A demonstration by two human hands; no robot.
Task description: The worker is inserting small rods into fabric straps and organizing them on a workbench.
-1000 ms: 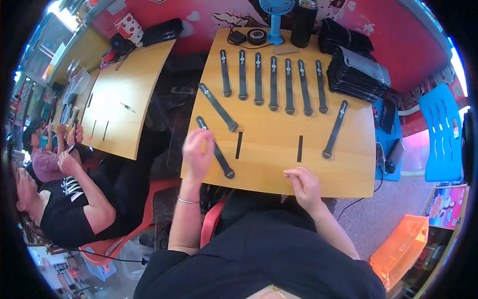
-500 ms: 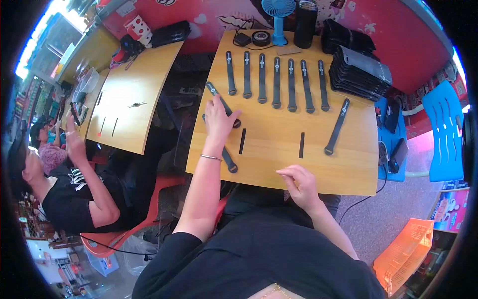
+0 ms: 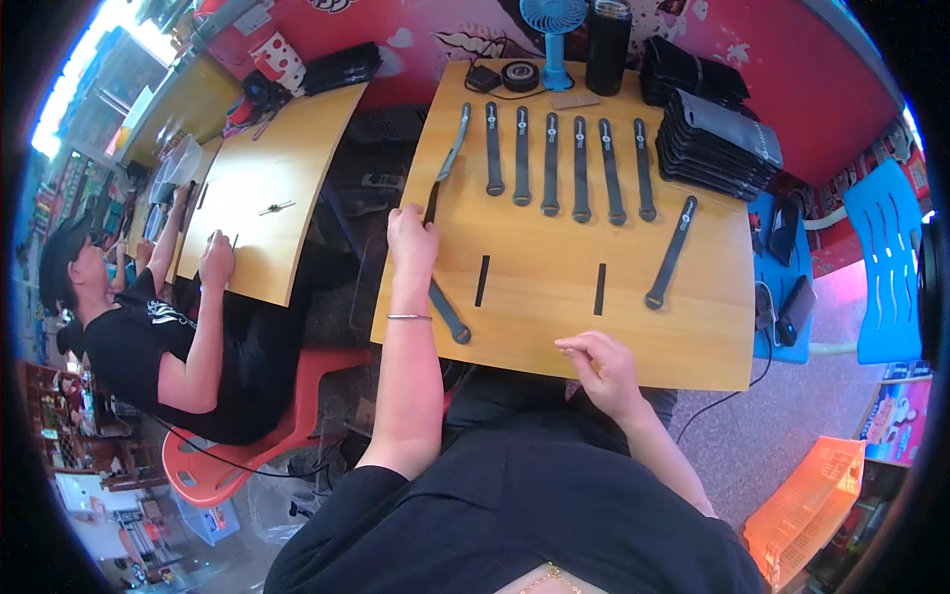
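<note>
At the table's left edge, my left hand [image 3: 413, 236] is closed on the lower end of a dark strap [image 3: 453, 148], which slants up and away with its surface twisted. Whether a second strap lies with it I cannot tell. Another strap [image 3: 451, 315] lies partly hidden under my left wrist. A row of several dark straps [image 3: 551, 163], each with a slotted round end toward me, lies to the right. One more strap [image 3: 671, 252] rests slanted at the right. My right hand [image 3: 604, 371] hovers over the front edge, fingers loosely bent, thumb apart, nothing visible in it.
Two black marks [image 3: 601, 289] are on the wooden table [image 3: 534, 337]. A stack of black pouches [image 3: 719, 148] stands at the back right, near a blue fan [image 3: 554, 40] and a black bottle [image 3: 607, 49]. A co-worker [image 3: 148, 337] sits at another table on the left.
My left hand has closed and moved left and slightly nearer. The strap that lay under it has shifted, and the leftmost strap position now shows a twisted strap. My right hand has barely moved.
</note>
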